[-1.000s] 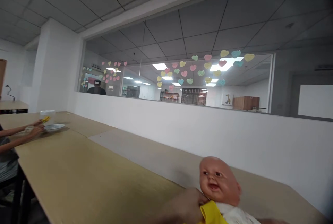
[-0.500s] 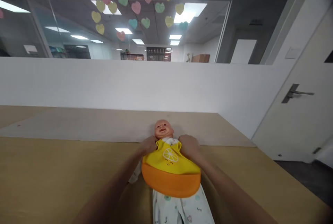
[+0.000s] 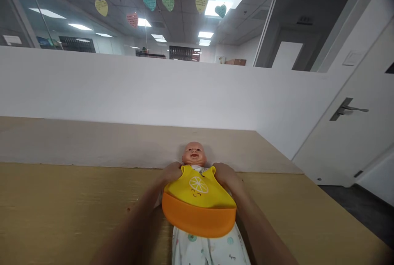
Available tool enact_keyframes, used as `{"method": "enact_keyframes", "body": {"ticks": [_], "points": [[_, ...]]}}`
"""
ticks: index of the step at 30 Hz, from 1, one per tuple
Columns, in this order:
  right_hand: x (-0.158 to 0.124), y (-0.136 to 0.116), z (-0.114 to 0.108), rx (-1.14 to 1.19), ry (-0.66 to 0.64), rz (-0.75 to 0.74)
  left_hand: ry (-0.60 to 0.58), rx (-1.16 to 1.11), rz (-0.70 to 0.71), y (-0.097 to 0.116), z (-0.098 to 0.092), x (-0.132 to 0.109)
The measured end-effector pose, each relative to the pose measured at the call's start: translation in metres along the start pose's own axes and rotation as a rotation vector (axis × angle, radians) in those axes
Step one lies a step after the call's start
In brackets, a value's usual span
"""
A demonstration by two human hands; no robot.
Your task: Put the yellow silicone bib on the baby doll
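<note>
A baby doll (image 3: 194, 154) in white patterned clothes (image 3: 212, 250) lies on its back, its bald head away from me. Over its chest is a yellow bib (image 3: 184, 183) with a lemon-slice print and an orange catch pocket (image 3: 198, 218). My left hand (image 3: 172, 172) is closed on the bib's upper left corner beside the doll's neck. On the other side, my right hand (image 3: 226, 174) grips the upper right corner. The fingertips of both hands are hidden, and so are the strap ends behind the neck. The doll's arms are mostly covered by my forearms and the bib.
Under the doll is a wooden table (image 3: 76, 207), with a pale grey-beige strip (image 3: 92, 142) along its far side. Behind stands a white low wall (image 3: 138, 92) with glass above, dotted with heart-shaped notes (image 3: 168, 3). A white door (image 3: 344, 146) with a lever handle is at the right.
My view has tilted and shifted a little. The doll's head now faces more straight up toward me, and the bib sits slightly further left. Both hands stay at the bib's top corners.
</note>
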State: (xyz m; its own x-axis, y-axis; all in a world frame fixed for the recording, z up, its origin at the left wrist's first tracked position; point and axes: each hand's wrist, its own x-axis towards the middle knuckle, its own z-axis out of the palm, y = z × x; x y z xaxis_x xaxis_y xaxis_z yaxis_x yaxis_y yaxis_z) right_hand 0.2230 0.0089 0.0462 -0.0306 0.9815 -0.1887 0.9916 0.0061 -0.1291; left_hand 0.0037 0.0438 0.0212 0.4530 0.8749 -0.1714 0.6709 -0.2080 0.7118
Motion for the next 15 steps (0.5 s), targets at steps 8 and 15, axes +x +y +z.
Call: {"method": "enact_keyframes", "body": {"ticks": [8, 15], "points": [[0.008, 0.038, -0.017, 0.515, 0.195, -0.074, 0.099, -0.283, -0.049, -0.009, -0.041, -0.022], [0.030, 0.043, -0.014, 0.850, 0.863, 0.145, 0.266, -0.230, -0.038, -0.010, -0.031, -0.018]]}}
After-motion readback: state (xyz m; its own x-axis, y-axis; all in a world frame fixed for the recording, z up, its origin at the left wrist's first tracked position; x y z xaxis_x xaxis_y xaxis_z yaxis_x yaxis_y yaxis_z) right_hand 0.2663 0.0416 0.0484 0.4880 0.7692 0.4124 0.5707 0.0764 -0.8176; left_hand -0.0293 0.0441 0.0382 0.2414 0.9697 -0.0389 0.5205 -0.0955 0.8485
